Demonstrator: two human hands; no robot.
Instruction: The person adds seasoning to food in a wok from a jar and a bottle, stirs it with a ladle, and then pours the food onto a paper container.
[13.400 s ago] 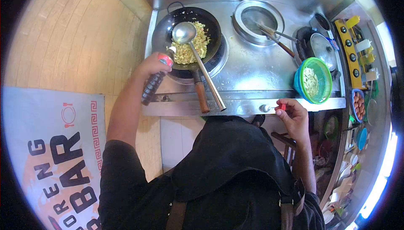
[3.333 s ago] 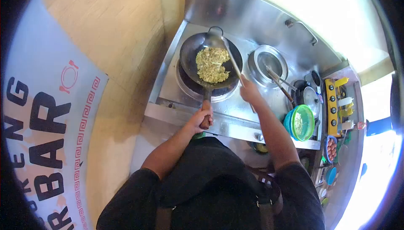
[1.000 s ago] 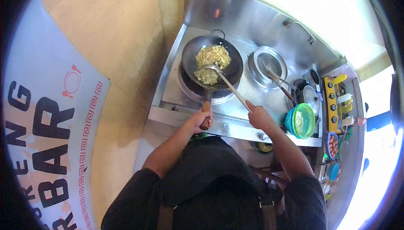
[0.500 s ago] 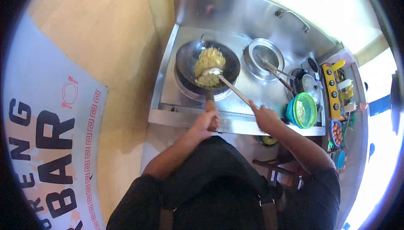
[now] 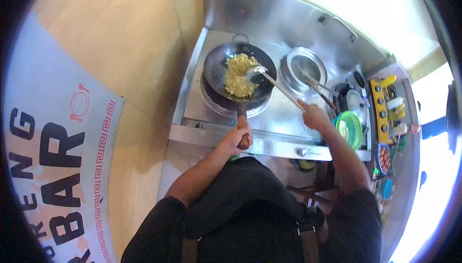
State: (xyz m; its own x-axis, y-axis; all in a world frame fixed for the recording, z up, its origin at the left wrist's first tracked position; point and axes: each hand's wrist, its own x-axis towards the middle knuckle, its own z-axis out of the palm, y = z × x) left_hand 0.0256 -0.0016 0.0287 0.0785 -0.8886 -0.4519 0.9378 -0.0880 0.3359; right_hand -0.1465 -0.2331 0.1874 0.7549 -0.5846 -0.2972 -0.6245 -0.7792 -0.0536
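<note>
My left hand [image 5: 237, 138] is wrapped round the wooden handle [image 5: 242, 114] of a dark wok [image 5: 216, 73] over the left burner. Yellowish chopped food [image 5: 239, 75] lies in the middle of the wok. My right hand [image 5: 315, 117] grips the long handle of a metal ladle [image 5: 280, 88]. The ladle's bowl is inside the wok, at the right side of the food.
Right of the wok, a round metal pan [image 5: 290, 70] holds long utensils. A green basket [image 5: 354, 130] stands at the stove's right, near a lidded pot [image 5: 355, 100], squeeze bottles [image 5: 394, 103] and a bowl of eggs [image 5: 383, 158]. A lettered banner [image 5: 62, 166] is at the left.
The wok has shifted slightly up, and its food is spread in one heap. My right hand and the ladle have moved right and a little up. My left hand keeps its hold on the handle.
</note>
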